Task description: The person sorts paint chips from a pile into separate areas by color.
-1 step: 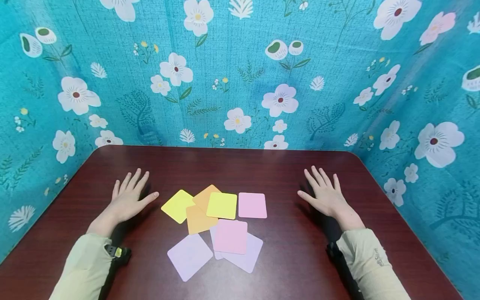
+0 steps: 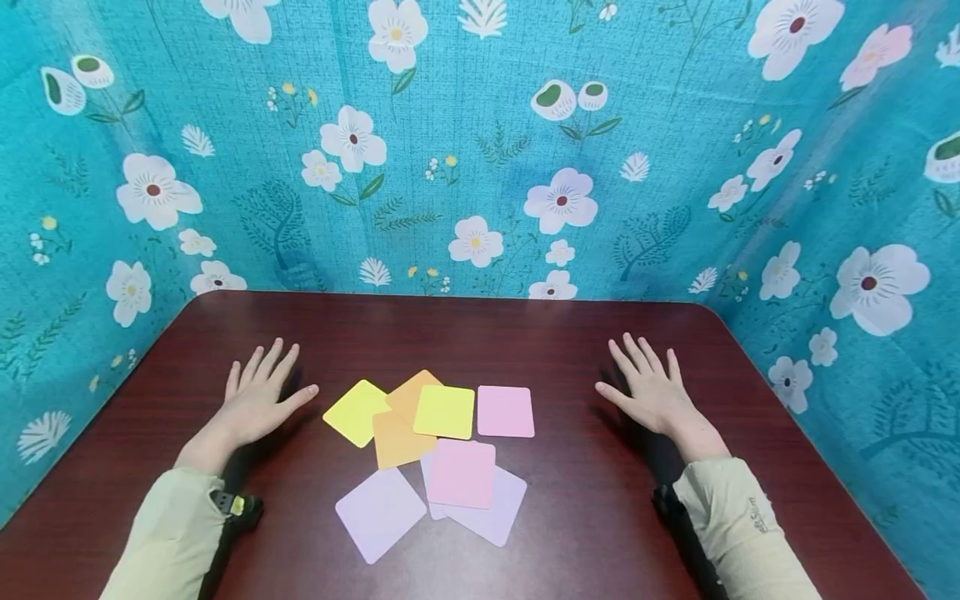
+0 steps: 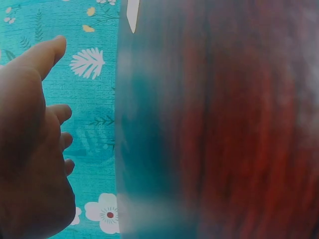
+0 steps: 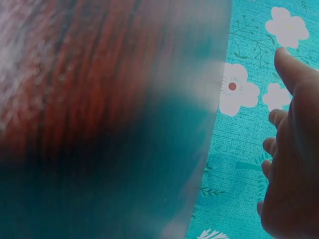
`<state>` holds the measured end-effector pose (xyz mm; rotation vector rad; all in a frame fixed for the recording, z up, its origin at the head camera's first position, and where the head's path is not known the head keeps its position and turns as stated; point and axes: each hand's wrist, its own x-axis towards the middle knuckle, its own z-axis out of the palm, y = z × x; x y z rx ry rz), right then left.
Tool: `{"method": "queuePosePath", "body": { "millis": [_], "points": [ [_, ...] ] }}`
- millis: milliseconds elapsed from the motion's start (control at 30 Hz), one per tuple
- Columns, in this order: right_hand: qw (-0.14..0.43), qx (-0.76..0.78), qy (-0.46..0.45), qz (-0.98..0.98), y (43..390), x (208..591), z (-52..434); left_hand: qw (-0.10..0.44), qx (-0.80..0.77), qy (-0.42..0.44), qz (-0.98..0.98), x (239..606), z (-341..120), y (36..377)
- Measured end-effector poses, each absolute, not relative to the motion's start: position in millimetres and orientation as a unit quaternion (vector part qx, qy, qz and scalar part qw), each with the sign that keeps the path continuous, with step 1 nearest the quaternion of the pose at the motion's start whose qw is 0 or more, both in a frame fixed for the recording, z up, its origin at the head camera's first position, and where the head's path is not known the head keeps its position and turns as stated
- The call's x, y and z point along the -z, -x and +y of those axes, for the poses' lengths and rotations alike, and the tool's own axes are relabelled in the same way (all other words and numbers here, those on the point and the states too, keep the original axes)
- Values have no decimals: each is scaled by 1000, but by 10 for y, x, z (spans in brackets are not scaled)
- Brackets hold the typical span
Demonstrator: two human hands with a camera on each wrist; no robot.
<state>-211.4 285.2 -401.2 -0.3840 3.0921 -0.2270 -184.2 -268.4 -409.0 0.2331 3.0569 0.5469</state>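
Both hands are spread with straight fingers and hold nothing. My left hand [image 2: 258, 400] is over the left part of the table, its thumb pointing toward a yellow square card [image 2: 356, 413]. On the right side is my right hand [image 2: 652, 392], nearest to a pink card [image 2: 506, 411]. Between the hands lie several square cards with rounded corners. A second yellow card [image 2: 444, 412] overlaps two orange cards [image 2: 403, 442]. Nearer the front, another pink card [image 2: 462, 475] partly covers purple cards [image 2: 504, 508]. A separate purple card [image 2: 380, 514] lies at the front left.
The dark red-brown table [image 2: 585, 533] has rounded far corners. Blue floral cloth [image 2: 465, 167] hangs behind it and along both sides. A black wrist strap [image 2: 238, 507] shows at the left sleeve, another [image 2: 663, 500] at the right.
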Motion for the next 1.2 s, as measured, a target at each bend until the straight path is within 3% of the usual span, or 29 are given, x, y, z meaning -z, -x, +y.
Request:
{"method": "queuePosePath", "body": {
  "millis": [1200],
  "points": [
    [0,85,159,984,2060,3917,2549,11,-145,-98,984,3969,-2387,1895]
  ]
}}
